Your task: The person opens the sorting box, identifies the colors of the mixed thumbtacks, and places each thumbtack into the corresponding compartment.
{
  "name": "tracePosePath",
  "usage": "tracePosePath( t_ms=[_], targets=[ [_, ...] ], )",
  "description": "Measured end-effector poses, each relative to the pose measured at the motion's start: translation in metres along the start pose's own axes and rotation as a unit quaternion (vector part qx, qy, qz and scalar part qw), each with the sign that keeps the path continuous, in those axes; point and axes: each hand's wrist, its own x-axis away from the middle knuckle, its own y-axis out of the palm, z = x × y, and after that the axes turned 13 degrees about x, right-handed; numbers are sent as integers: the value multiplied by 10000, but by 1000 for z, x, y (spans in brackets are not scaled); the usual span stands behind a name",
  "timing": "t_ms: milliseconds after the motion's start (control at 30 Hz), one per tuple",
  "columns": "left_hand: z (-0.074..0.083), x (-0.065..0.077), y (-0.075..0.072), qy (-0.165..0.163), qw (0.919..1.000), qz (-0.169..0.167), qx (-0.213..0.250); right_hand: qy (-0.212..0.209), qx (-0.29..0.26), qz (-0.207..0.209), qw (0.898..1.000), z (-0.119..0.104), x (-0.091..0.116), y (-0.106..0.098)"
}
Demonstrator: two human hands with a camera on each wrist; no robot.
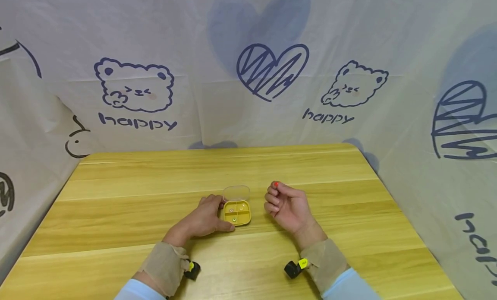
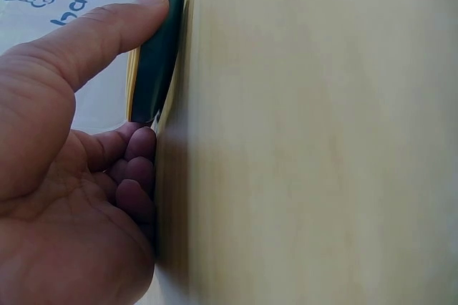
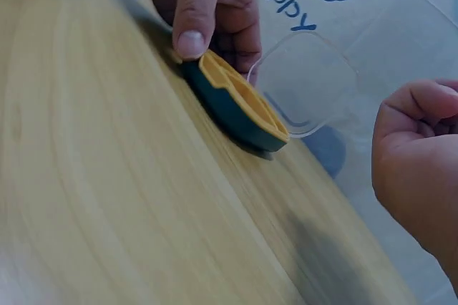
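A small pill box (image 1: 242, 223) lies on the table with its clear lid (image 1: 236, 193) raised at the back. Its inside is yellow and divided into compartments; its outer shell (image 2: 159, 54) is dark green. Tiny pieces sit in both back compartments and the front left one. My left hand (image 1: 206, 217) grips the box from its left side, thumb at the front edge and fingers behind. To the right of the box, my right hand (image 1: 292, 205) is raised with the palm turned up. Its thumb and forefinger pinch a tiny red piece (image 1: 276, 184), too small to identify.
The wooden table (image 1: 128, 192) stretches around both hands. White cloth (image 1: 202, 75) with drawn hearts and bears hangs behind the table and along its sides. A small black camera (image 1: 293, 269) is strapped at the right wrist, another camera (image 1: 192, 270) at the left.
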Motion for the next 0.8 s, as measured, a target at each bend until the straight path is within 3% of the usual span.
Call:
tracePosePath(
  t_ms=[100, 200, 300, 367, 433, 500, 600, 700, 800],
  targets=[
    [0, 0, 0, 21, 10000, -3, 9, 58, 747, 210, 9970, 0, -2, 2],
    [-1, 0, 0, 19, 10000, -6, 35, 147, 1756, 424, 9834, 1, -4, 6],
    [-1, 0, 0, -9, 10000, 1, 33, 374, 2857, 785, 9544, 3, -7, 11],
    [-1, 1, 0, -33, 10000, 4, 29, 540, 3556, 1039, 9273, 6, -9, 15],
    [0, 1, 0, -49, 10000, 8, 24, 677, 4297, 1211, 8922, 8, -11, 18],
    [0, 0, 0, -50, 10000, 9, 17, 729, 5066, 1248, 8500, 10, -13, 21],
    [1, 0, 0, -53, 10000, 17, 4, 641, 6155, 1113, 7776, 13, -15, 25],
    [1, 0, 0, -35, 10000, 25, -25, 495, 7091, 848, 6982, 15, -17, 29],
    [1, 0, -1, -16, 10000, 25, -48, 372, 7737, 572, 6299, 17, -17, 31]
  ],
)
